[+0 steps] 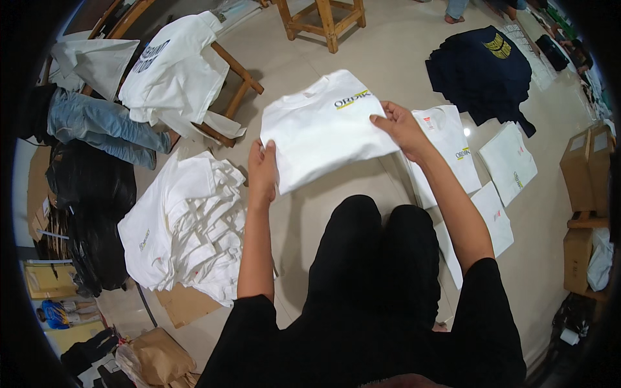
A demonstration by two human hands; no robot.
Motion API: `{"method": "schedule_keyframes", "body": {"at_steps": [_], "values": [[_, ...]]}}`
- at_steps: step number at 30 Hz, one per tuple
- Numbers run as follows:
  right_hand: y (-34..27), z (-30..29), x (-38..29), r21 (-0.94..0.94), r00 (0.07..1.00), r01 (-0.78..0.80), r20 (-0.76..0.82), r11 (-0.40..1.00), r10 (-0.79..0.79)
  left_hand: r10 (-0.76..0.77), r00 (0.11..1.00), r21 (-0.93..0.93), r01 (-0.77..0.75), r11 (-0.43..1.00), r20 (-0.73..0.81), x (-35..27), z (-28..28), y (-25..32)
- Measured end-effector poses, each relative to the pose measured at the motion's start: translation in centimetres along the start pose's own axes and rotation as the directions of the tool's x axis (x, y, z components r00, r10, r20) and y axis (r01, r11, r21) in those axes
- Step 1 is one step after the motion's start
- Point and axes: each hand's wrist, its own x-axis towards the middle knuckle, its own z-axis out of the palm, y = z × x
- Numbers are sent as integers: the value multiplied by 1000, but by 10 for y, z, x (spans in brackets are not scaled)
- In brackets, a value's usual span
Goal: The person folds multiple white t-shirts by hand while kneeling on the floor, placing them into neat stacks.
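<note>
A folded white T-shirt with a printed chest logo is held up above the floor between both hands. My left hand grips its left edge, thumb on top. My right hand pinches the right edge near the print. Beneath my right forearm lies a stack of folded white T-shirts, bearing the same print. More folded shirts lie on the floor further right. Left of my left forearm rises a heap of loose white T-shirts, partly on a cardboard sheet.
A pile of navy shirts lies at the far right. White shirts drape a wooden stool at left, beside a person in jeans. Black plastic bags stand behind the heap. Cardboard boxes line the right; another wooden stool stands ahead.
</note>
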Motion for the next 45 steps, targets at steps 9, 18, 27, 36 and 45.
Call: {"method": "schedule_keyframes", "body": {"at_steps": [9, 18, 27, 36, 45], "values": [[279, -97, 29, -506, 924, -321, -353, 800, 148, -476, 865, 356, 500, 789, -160, -8, -36, -246], [255, -51, 12, -821, 902, -98, -313, 563, -298, 216, 976, 858, -118, 499, 9, -27, 27, -232], [236, -22, 104, -903, 863, 198, -23, 380, -504, 140, 987, 878, -134, 460, 77, 46, 73, -234], [269, 19, 83, -973, 940, 209, 172, 98, -294, 69, 987, 941, -162, 297, 148, 7, 105, -259], [267, 8, 87, -969, 950, 231, 204, 88, -238, 49, 997, 939, 45, 340, -66, -2, 70, -265]]}}
